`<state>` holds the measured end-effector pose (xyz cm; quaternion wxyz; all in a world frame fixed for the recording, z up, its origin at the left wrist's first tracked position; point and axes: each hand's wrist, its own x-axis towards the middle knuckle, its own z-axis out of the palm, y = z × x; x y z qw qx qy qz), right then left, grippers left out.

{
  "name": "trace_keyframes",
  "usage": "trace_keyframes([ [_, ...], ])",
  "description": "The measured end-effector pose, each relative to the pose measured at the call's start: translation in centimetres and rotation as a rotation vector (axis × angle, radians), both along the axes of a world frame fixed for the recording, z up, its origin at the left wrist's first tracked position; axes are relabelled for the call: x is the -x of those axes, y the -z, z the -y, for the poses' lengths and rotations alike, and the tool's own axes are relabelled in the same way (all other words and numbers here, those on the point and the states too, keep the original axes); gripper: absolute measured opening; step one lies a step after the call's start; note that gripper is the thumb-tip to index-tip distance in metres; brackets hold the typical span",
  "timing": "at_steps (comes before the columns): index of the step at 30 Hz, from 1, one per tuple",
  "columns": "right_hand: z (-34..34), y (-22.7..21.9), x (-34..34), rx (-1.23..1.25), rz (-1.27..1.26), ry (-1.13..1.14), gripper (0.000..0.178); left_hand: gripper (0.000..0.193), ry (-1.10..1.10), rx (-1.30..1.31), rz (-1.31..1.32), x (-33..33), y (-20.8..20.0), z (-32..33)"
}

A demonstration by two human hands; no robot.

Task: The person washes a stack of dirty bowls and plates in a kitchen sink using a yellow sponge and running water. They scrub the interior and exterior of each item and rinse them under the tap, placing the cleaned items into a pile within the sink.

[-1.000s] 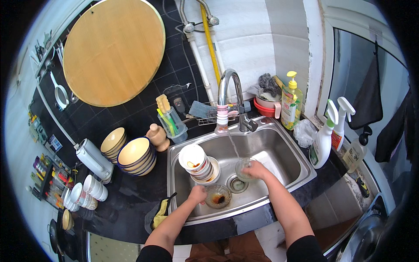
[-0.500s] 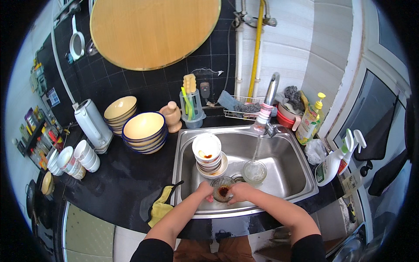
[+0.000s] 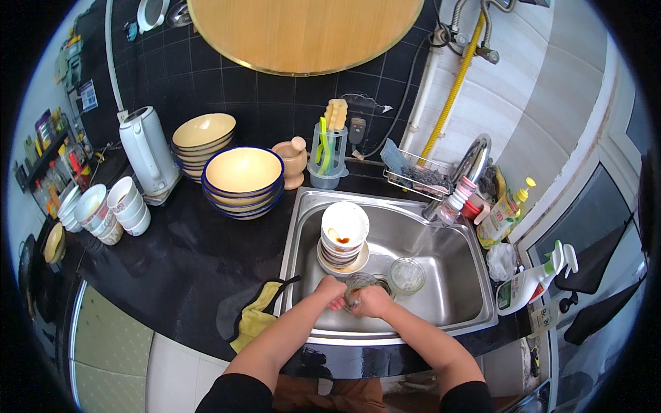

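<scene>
Both hands are low over the near side of the steel sink (image 3: 447, 313), around a small clear glass bowl (image 3: 361, 279). My left hand (image 3: 331, 291) grips the bowl's left side with its fingers closed. My right hand (image 3: 370, 301) is closed at the bowl's near right rim and covers part of it; its fingertips are hidden, apparently inside. Just right of them a second glass bowl (image 3: 407, 276) sits on the sink floor, with water in it. Behind my hands stands a stack of white dishes (image 3: 345, 226), the top one stained with brown sauce. Water runs from the faucet (image 3: 475, 162).
Left of the sink lies a yellow and black cloth (image 3: 256, 313). Cream bowls with blue rims (image 3: 244, 172), a wooden mortar (image 3: 289, 165) and a utensil holder (image 3: 329, 158) stand behind. A dish soap bottle (image 3: 501, 219) and a spray bottle (image 3: 527, 286) line the right side.
The view has shifted. My right hand has come in closer to my left and now covers more of the glass bowl. The dark sauce in that bowl no longer shows clearly.
</scene>
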<state>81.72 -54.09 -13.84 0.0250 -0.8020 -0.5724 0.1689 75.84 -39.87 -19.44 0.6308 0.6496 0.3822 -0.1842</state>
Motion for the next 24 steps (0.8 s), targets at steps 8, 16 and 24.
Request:
trace_keyframes([
  [8,1.2,-0.2,-2.1,-0.176,-0.16,0.356,0.032,0.025,0.216,-0.064,-0.132,0.2,-0.9,1.5],
  [16,2.1,2.4,-5.4,-0.273,-0.295,0.586,0.034,0.039,0.282,-0.38,0.166,0.8,-2.2,2.3],
  [24,3.4,2.1,-7.3,-0.448,-0.854,0.836,0.014,0.045,0.29,-0.415,0.184,0.9,-0.6,2.0],
])
